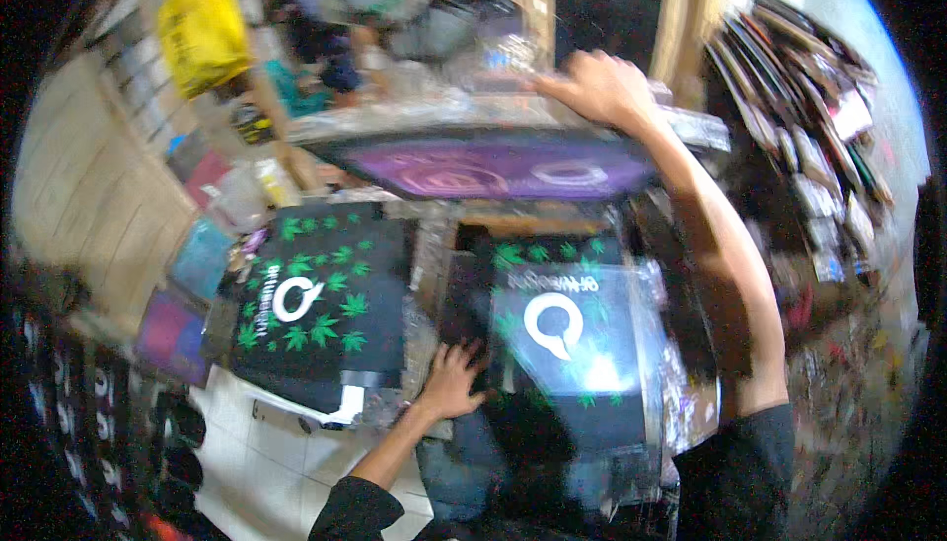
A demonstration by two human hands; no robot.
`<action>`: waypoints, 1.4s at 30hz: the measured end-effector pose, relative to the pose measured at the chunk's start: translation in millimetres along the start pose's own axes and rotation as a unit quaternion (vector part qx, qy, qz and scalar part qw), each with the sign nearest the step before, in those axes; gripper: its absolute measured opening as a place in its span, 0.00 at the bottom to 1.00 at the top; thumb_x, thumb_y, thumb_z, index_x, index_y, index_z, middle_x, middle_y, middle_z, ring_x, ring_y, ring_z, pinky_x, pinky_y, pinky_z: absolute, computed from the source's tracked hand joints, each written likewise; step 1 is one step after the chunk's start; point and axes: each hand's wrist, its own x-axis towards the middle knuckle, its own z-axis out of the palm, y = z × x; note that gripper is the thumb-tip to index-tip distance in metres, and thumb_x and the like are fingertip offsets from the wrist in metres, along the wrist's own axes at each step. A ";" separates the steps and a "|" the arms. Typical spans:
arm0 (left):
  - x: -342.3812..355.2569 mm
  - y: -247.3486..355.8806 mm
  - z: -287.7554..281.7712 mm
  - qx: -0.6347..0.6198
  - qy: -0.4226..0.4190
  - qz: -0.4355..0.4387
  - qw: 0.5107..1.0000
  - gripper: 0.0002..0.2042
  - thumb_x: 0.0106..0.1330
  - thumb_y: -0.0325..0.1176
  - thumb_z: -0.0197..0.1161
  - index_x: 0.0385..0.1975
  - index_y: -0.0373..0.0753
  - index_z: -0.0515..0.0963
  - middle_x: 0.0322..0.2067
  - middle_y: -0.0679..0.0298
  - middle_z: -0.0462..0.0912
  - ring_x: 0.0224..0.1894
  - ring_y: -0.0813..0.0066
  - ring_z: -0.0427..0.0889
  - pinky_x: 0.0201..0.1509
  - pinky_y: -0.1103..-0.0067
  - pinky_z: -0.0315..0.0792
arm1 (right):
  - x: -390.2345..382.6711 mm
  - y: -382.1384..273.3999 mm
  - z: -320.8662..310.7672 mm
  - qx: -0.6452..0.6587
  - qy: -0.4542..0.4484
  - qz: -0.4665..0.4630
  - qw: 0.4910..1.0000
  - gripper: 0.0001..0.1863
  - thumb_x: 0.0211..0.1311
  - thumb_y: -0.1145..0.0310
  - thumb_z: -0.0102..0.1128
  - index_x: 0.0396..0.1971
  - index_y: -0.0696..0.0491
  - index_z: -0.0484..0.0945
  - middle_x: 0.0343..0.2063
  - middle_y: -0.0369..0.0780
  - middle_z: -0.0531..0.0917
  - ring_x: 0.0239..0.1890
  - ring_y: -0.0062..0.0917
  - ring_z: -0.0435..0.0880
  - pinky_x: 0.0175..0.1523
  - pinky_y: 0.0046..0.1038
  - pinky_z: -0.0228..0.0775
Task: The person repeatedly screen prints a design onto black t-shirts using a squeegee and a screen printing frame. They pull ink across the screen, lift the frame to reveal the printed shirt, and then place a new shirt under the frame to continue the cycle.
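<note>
My right hand (597, 87) grips the top edge of a raised screen-printing frame (710, 132) with purple mesh (483, 171), tilted up beyond two printing boards. My left hand (454, 378) has its fingers spread at the gap between the boards, beside a clear sheet. On the left board lies a black printed fabric piece (326, 354) with green leaves and a white round logo. On the right board a similar black piece (533, 418) lies under the clear sheet (617, 324), which reflects a bright glare. The picture is blurred.
A yellow bag (202, 28) hangs at upper left above clutter and a wooden panel (79, 176). Many stacked frames (789, 117) lean at upper right. Black printed pieces (99, 413) line the lower left, beside a white tiled floor (266, 462).
</note>
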 end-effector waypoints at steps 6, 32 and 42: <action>3.7 -6.8 4.0 -0.065 0.023 0.025 0.997 0.38 0.57 0.57 0.67 0.63 0.38 0.75 0.71 0.43 0.62 0.75 0.43 0.56 0.79 0.46 0.36 | 11.9 5.4 6.1 0.003 -0.018 0.009 1.000 0.52 0.51 0.17 0.49 0.41 0.59 0.88 0.42 0.57 0.87 0.48 0.52 0.87 0.55 0.46 0.78; -3.1 -12.2 -2.2 -0.042 -0.034 0.014 0.998 0.39 0.61 0.68 0.60 0.63 0.43 0.77 0.72 0.51 0.63 0.79 0.53 0.50 0.80 0.49 0.34 | 50.8 14.7 9.8 0.027 -0.027 -0.004 0.999 0.52 0.50 0.18 0.51 0.43 0.57 0.88 0.46 0.57 0.86 0.52 0.53 0.85 0.59 0.47 0.75; -7.3 -10.0 -2.1 -0.051 -0.006 0.018 0.999 0.35 0.59 0.66 0.65 0.60 0.47 0.79 0.70 0.55 0.67 0.75 0.55 0.58 0.79 0.50 0.40 | 46.5 14.2 4.4 0.031 -0.046 0.020 0.998 0.53 0.49 0.17 0.51 0.43 0.59 0.88 0.46 0.57 0.86 0.52 0.51 0.86 0.58 0.45 0.76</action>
